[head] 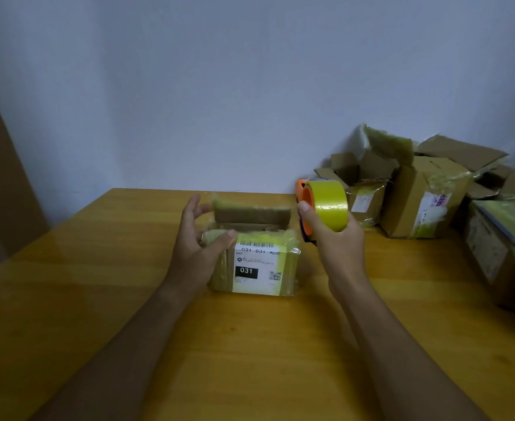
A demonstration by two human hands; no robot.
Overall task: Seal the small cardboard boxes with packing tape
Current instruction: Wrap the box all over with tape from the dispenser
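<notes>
Small taped cardboard box [254,262], flaps open; yellow tape roll [326,208] beside.

Dim, even indoor light falls over the glossy yellow-brown wooden table [98,284], which shows a pale sheen left of the left hand [197,244]. Soft shadows lie under both forearms. The frame is slightly soft and noisy, with wide-angle bending and darkening toward its edges.
</notes>
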